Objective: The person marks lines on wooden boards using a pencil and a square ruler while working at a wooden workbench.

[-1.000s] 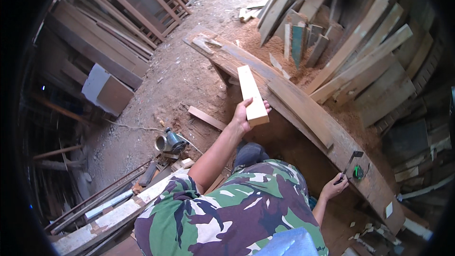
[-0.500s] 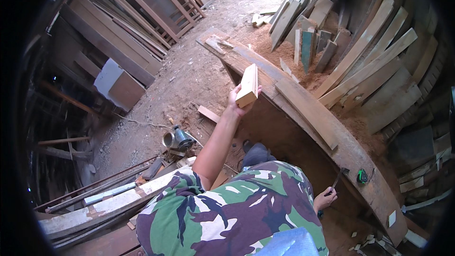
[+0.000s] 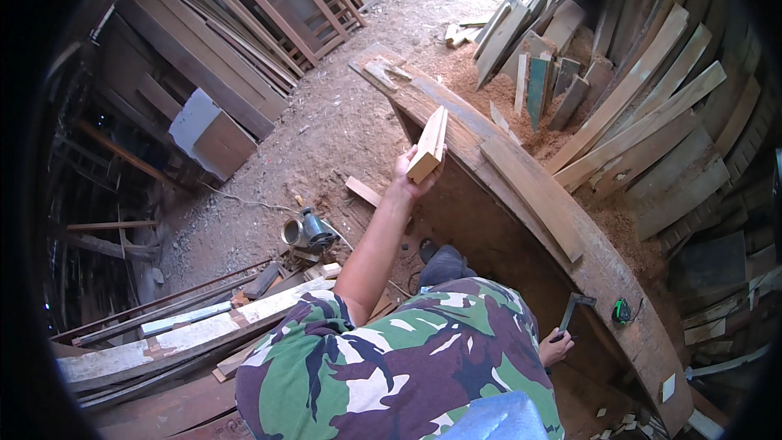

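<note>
Head view: we see left hand (image 3: pixel 410 173) raised, grip closed around lower end of short wood block (image 3: pixel 429 144), block tilted on edge above long curved plank desk (image 3: pixel 562 220). Right hand (image 3: pixel 555 348) low by desk, grip closed on hammer (image 3: pixel 572 310) handle. Green tape measure (image 3: pixel 622 310) just beside hammer. Sawdust (image 3: pixel 489 85) behind desk.

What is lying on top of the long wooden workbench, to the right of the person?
On the workbench lie a long plank, sawdust, a small green tool and leaning boards. The bench surface beneath the sawdust and boards is covered.
</note>
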{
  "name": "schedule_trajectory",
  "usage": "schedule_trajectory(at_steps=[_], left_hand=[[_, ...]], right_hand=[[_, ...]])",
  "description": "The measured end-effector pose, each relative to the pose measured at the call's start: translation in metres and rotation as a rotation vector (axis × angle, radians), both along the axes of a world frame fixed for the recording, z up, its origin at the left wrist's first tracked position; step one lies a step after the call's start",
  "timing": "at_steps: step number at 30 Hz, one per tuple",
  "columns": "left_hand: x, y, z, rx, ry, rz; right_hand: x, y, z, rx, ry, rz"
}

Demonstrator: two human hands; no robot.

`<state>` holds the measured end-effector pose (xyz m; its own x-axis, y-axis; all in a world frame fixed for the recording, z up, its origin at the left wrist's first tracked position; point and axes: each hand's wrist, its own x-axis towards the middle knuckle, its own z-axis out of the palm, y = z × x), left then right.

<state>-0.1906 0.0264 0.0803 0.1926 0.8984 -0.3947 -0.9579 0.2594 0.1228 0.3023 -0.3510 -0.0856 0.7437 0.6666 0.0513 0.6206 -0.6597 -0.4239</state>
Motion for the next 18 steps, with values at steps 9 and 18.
schedule_trajectory(at_steps=[9,18], left_hand=[[0.008,0.002,-0.007,0.057,0.024,0.045],[0.067,0.003,-0.017,-0.105,0.508,-0.084]], right_hand=[[0.0,-0.018,-0.004,-0.083,-0.054,0.062],[0.004,-0.042,-0.041,-0.002,-0.172,0.041]])
